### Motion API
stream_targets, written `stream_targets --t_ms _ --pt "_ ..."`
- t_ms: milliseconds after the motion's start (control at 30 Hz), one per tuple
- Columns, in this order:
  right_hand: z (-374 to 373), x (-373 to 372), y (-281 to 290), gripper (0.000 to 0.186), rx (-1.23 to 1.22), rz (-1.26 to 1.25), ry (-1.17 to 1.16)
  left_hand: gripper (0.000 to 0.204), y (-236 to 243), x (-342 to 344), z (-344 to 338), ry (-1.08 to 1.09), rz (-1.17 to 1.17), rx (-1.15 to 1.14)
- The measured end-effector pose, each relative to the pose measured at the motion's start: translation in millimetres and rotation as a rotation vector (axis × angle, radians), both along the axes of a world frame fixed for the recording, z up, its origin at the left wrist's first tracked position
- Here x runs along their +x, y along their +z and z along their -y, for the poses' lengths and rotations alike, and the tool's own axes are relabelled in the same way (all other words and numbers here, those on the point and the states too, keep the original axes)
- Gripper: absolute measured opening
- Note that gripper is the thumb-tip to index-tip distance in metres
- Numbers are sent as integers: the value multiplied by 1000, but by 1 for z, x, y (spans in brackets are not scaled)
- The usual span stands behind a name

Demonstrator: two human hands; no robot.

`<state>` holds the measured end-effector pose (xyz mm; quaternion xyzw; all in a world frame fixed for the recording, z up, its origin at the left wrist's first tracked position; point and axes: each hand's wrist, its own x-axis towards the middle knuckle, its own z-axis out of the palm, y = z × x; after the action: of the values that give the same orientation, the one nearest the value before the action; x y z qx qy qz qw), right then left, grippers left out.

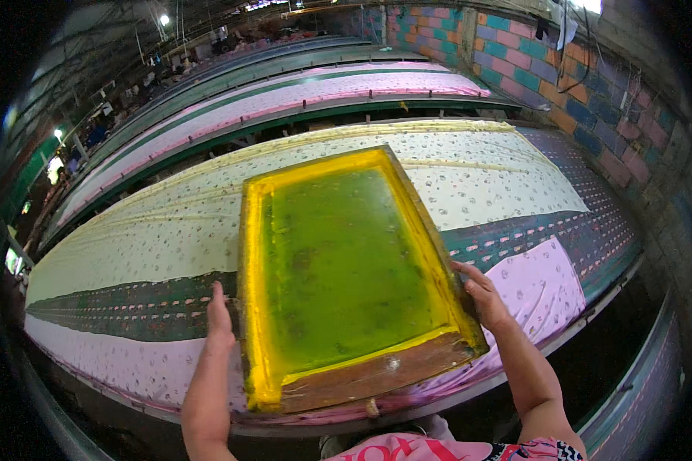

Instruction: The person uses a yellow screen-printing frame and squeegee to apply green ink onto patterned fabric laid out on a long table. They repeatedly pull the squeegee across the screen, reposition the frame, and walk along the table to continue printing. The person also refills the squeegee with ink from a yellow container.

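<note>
Your left hand [221, 319] opens upright beside the yellow-bordered screen-printing frame [342, 265] over the counter [611, 227]; your right hand [482, 297] curls loosely at its right edge, firm hold impossible to tell.

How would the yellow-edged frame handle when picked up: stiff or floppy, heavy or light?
The frame is probably stiff: it has a broad wooden border. It may be light for its size, since the green panel looks like a thin, see-through sheet. That panel is likely the fragile part, so poking it might damage it.
</note>
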<state>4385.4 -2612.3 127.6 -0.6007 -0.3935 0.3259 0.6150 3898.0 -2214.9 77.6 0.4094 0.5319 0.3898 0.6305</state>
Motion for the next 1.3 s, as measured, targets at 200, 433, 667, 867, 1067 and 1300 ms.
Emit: stream_targets --t_ms 200,433,667,867,1067,1300 --pt "99 136 -21 75 -32 -95 -180 81 -9 176 112 92 -269 10" --pt "179 216 -70 70 45 -146 -273 62 -28 264 195 -106 15 48" --pt "218 240 -86 67 93 -210 -287 68 -40 298 225 -38 -87 48" --pt "228 256 -90 60 79 -197 -319 54 -27 322 241 -126 21 79" --pt "241 278 -86 62 118 -285 -269 55 -32 347 262 -96 -95 136" --pt "249 290 -109 56 -40 2 -266 53 -31 356 261 -117 -106 112"
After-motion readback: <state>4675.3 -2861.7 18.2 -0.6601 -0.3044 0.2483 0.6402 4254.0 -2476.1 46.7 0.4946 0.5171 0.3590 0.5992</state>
